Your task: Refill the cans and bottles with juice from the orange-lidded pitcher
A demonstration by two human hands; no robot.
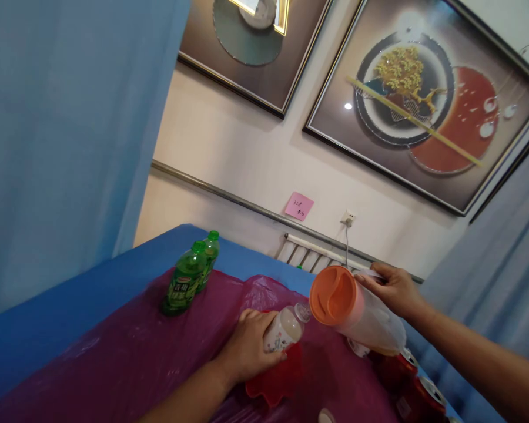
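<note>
My left hand [251,346] is wrapped round a small clear bottle [285,330] with a printed label, tilted to the right above a red dish [275,382]. My right hand [394,288] grips the handle of a translucent pitcher [374,323], which is tipped to the left. The pitcher's orange lid [334,295] faces the bottle's mouth, close beside it. Some yellowish liquid shows low in the pitcher. Whether anything flows between the two cannot be made out.
Two green bottles [185,279] stand at the back left on purple plastic sheeting [158,358] over a blue table [114,276]. Red cans [421,399] stand at the lower right. Blue curtains hang on both sides. Behind are a wall rail, a radiator and framed pictures.
</note>
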